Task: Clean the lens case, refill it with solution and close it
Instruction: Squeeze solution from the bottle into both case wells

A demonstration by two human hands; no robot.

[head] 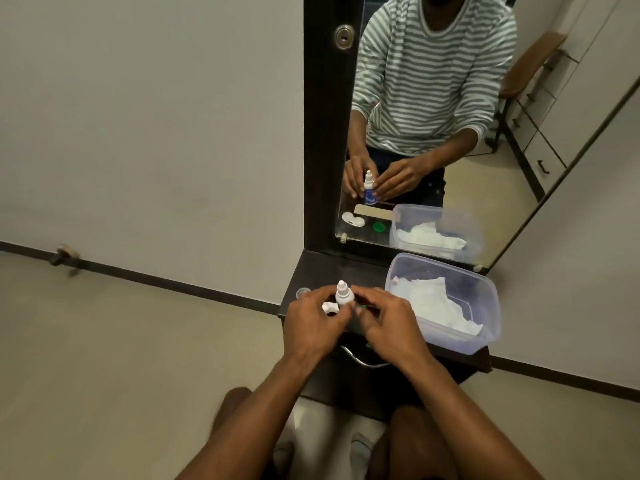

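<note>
Both hands meet over the dark surface (332, 268): left hand (311, 323) grips the upright solution bottle (343, 294), right hand (384, 323) pinches beside it. White lens case (329, 307) lies under the left fingers.

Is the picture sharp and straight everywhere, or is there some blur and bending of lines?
Head view: even, soft lighting; the solution bottle and both hands are fairly sharp; the forearms at the bottom edge are blurred; wide-angle distortion bends the skirting line and tilts the mirror frame.
</note>
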